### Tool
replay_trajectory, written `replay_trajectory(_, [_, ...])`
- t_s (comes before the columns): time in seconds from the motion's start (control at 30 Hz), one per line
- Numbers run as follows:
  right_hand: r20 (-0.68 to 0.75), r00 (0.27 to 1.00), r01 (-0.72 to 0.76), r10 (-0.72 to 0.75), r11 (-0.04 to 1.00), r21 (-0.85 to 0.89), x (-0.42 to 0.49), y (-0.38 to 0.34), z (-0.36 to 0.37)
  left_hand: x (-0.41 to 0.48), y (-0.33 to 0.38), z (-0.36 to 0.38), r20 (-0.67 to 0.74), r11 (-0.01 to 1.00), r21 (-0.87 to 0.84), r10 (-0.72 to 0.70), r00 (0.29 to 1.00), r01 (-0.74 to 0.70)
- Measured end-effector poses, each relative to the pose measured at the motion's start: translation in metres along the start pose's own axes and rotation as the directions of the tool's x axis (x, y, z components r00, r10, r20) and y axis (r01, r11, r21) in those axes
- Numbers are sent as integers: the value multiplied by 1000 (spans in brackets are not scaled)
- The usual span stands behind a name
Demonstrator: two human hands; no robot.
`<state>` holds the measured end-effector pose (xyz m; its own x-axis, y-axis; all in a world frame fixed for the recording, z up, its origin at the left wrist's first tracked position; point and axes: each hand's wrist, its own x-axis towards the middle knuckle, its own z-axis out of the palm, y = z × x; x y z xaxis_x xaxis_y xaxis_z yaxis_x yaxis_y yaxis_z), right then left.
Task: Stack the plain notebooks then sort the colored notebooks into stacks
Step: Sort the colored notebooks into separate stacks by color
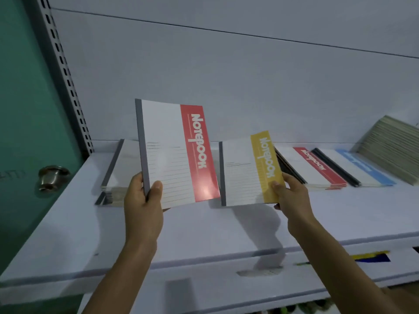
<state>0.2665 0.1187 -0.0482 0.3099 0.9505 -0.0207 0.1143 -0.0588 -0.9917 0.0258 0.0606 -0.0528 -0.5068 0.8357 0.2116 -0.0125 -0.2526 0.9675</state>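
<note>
Head view, single, wide-angle: faces forward and down, close behind left hand (143, 197) and right hand (293, 197); shelf (204, 232) just beyond them.

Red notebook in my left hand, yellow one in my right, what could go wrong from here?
1. Each hand grips only a lower corner: the left hand on the red notebook, the right hand on the yellow notebook. Either could pivot or slip out.
2. The red stack lies to the right, beyond the yellow notebook, so the red notebook may have to cross over and could bump it or the blue stack alongside.
</note>
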Motion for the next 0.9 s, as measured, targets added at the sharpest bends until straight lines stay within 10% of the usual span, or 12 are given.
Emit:
replay_trajectory(0.63, [91,993,114,-71,756,-645,90,33,42,53,-30,64,116,996,12,-91,989,90])
replay_trajectory(0.9, [177,972,156,-154,988,0,83,10,4,33,-29,122,87,997,-5,-76,993,76])
